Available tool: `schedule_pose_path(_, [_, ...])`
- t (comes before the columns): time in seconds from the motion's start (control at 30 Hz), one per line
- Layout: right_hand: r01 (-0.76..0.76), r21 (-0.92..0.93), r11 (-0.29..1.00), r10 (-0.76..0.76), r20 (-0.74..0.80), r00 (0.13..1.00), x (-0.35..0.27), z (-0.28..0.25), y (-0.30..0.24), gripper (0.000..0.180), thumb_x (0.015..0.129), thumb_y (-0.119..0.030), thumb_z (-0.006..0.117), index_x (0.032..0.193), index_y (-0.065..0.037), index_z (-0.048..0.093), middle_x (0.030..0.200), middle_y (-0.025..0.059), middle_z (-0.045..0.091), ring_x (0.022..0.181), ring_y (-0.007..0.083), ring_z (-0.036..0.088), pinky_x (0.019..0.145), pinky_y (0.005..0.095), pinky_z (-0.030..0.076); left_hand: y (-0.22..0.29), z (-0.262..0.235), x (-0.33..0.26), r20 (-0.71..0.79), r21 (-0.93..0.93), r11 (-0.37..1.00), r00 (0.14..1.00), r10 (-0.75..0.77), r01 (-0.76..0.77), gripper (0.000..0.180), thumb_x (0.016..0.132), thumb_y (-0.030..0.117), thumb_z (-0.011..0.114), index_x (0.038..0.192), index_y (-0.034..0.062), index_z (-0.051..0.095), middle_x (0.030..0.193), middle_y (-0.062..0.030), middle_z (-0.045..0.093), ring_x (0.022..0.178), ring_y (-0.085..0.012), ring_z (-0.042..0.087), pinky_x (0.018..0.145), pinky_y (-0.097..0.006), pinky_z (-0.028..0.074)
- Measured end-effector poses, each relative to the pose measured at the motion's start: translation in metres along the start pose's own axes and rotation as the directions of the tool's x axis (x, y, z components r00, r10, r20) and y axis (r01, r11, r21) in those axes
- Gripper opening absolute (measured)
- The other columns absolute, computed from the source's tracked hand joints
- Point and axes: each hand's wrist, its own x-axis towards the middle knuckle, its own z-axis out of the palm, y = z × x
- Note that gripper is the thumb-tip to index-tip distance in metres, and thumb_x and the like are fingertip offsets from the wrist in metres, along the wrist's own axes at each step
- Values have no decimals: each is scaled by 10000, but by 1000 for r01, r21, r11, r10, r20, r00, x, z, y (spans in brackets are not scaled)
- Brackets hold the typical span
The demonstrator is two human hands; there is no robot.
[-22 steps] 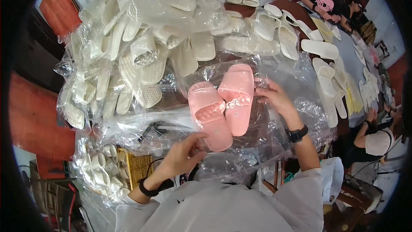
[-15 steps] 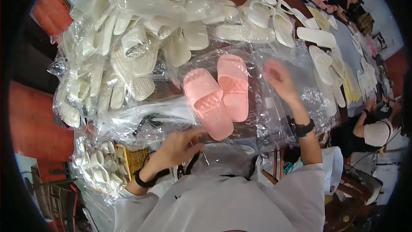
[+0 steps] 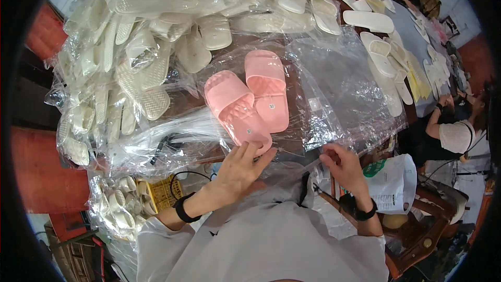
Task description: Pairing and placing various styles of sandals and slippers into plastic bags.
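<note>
Two pink slippers (image 3: pixel 247 107) lie side by side in front of me, soles down, heels toward me, each with a small round label on its footbed. My left hand (image 3: pixel 237 171) is open, fingertips at the heel of the left slipper and thumb spread away. To their right, a clear plastic bag (image 3: pixel 339 89) lies flat. My right hand (image 3: pixel 342 168) is beside the bag's near edge, its fingers loosely curled and tips apart; I see nothing held in it. Whether it touches the bag film is unclear. A black band circles each wrist.
A big heap of bagged white slippers (image 3: pixel 143 52) covers the table's left and back. Loose white slippers (image 3: pixel 369 21) lie along the right. Below left stands a yellow basket (image 3: pixel 159 193); below right, a white bag (image 3: pixel 394 188) by a wooden chair (image 3: pixel 412 253). Co-workers sit at the right.
My right hand has come down toward me from above the bag to its near edge. The left hand has moved up and right to the slipper's heel. The whole view has shifted slightly.
</note>
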Motion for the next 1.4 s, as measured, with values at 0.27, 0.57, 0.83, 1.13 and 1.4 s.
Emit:
schedule_pose_path(0.27, [-17, 539, 842, 76, -89, 993, 23, 48, 12, 130, 941, -138, 616, 984, -15, 618, 963, 56, 677, 840, 127, 635, 733, 253, 505, -12, 22, -15, -4, 84, 996, 1000, -27, 27, 659, 695, 36, 747, 1305, 55, 500, 1141, -164, 449, 991, -329, 547, 829, -406, 489])
schedule_pose_path(0.57, [187, 944, 273, -116, -161, 980, 51, 49, -33, 100, 940, -44, 530, 1015, -25, 594, 1215, 182, 585, 1112, 277, 603, 884, 377, 540, -46, -63, 5, -217, -298, 945, 954, -206, 136, 532, 779, -28, 593, 1292, 53, 479, 1093, -201, 487, 923, -372, 570, 813, -439, 483])
schedule_pose_path(0.83, [335, 72, 940, -330, -70, 941, 77, 85, -44, 261, 892, -45, 602, 1149, -18, 563, 1134, 149, 586, 952, 254, 621, 815, 341, 511, -124, -58, 34, -252, -281, 943, 935, -251, 178, 587, 858, -5, 482, 1427, 34, 343, 1368, -248, 406, 1188, -396, 496, 988, -436, 427])
schedule_pose_path(1.13, [471, -369, 801, -539, -102, 836, 137, 121, -68, 602, 871, -189, 656, 1386, -19, 395, 1313, 210, 495, 1192, 398, 476, 1021, 449, 370, -191, -29, 66, 45, 58, 814, 813, -581, 578, 595, 915, 230, 438, 1471, 80, 290, 1478, -307, 281, 1371, -484, 248, 1130, -504, 218])
schedule_pose_path(1.4, [553, 210, 806, -493, -279, 824, 151, 125, -68, 411, 864, -43, 633, 1262, -11, 536, 1150, 144, 610, 1068, 300, 589, 902, 383, 468, -236, -15, 53, 44, -102, 860, 866, -498, 500, 574, 922, 369, 467, 1441, 146, 366, 1482, -232, 328, 1329, -479, 300, 1127, -503, 222])
